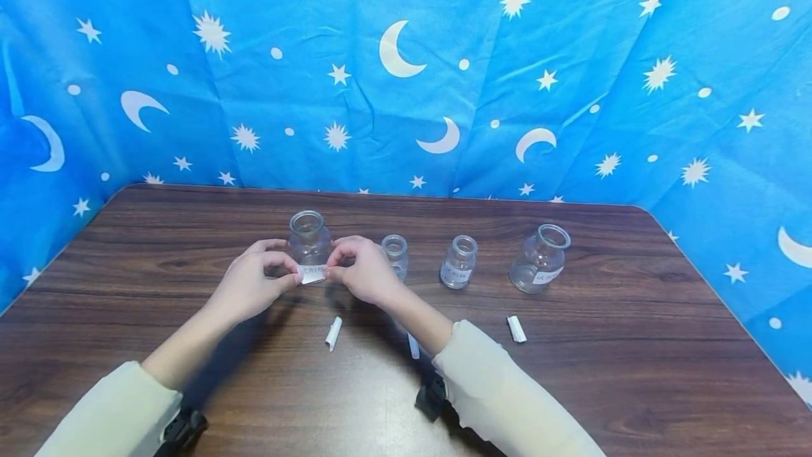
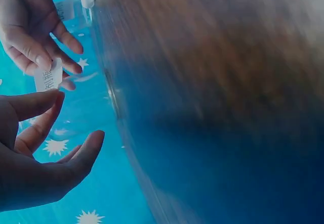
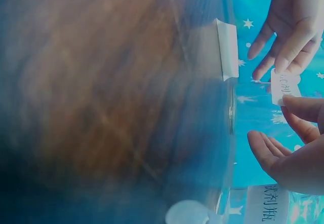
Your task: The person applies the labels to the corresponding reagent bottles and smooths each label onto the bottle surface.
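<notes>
A white paper label [image 1: 312, 273] with handwritten characters lies across the lower front of a clear glass jar [image 1: 308, 235] at the left. My left hand [image 1: 254, 279] pinches the label's left end between thumb and forefinger, its other fingers beside the jar. At the opposite end, the thumb and forefinger of my right hand [image 1: 364, 270] hold the strip. Both wrist views show the label stretched between the two hands, and the left wrist view has the label [image 2: 49, 77] partly covered by fingertips.
To the right stand a small jar [image 1: 395, 249] partly behind my right hand, a small labelled jar [image 1: 459, 263] and a larger labelled jar [image 1: 539, 259]. Curled white paper pieces lie nearer: one at left [image 1: 333, 333], one by the right forearm [image 1: 414, 345], one at right [image 1: 516, 328].
</notes>
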The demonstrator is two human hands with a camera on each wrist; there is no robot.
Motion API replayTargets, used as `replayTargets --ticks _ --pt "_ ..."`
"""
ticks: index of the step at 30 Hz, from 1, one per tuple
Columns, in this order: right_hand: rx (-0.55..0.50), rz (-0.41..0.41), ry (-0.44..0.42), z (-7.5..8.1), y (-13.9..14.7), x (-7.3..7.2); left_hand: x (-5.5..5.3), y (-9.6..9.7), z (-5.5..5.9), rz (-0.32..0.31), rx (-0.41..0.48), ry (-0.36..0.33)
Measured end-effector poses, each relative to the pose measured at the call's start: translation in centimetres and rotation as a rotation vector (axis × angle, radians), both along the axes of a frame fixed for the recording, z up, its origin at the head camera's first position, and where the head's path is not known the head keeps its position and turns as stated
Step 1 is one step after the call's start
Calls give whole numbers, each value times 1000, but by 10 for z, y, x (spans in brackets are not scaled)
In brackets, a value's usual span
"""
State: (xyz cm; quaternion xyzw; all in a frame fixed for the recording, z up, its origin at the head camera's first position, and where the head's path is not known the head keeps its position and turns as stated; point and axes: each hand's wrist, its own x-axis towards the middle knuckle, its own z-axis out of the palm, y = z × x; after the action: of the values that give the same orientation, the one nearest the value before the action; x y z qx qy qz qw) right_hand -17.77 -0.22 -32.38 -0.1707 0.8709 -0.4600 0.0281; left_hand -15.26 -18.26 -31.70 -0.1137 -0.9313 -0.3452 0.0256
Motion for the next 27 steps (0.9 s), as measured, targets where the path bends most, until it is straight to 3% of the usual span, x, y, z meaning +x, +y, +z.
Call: replayTargets --ticks 6,21,27 --pt "11 -1 -17 -1 -2 -5 -4 -1 1 -8 -24 -2" --pt "60 -37 75 -3 -5 -7 -8 -3 0 5 -90 20" --pt "49 -59 56 -3 -6 -7 -10 -3 0 30 -99 16"
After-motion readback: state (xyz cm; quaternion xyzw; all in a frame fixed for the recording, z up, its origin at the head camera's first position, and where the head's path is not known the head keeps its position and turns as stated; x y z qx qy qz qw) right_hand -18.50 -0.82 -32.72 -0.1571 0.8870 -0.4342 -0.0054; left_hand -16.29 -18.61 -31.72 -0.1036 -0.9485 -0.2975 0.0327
